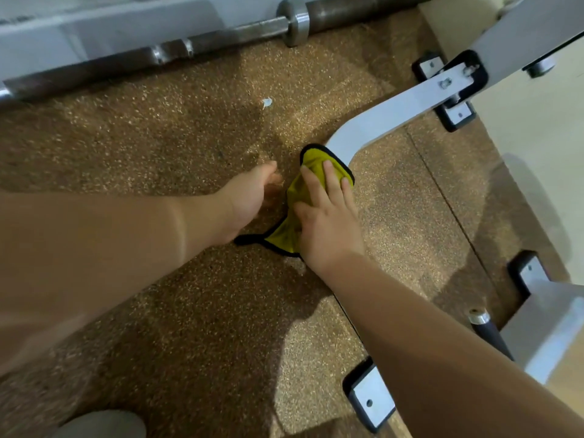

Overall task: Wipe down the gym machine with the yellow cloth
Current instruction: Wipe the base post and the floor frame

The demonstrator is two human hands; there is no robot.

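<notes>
Pressure from the flat, straight-fingered right hand (pixel 328 222) pins the yellow cloth (pixel 314 161) onto the gym machine's white base bar (pixel 379 121) for wiping; the left hand (pixel 249 197) hovers open, empty.

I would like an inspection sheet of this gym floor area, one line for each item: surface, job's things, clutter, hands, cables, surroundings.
Surface: brown speckled floor, with a seam on the right.
Job's things: yellow cloth lies over the bend of the machine's white frame.
Clutter: one small white scrap on the floor.
Hands: right hand presses flat on the cloth; left hand is open beside it and holds nothing.
Cables: nothing seen.
Surroundings: barbell lies along the top edge; black foot plates sit under the frame.
</notes>
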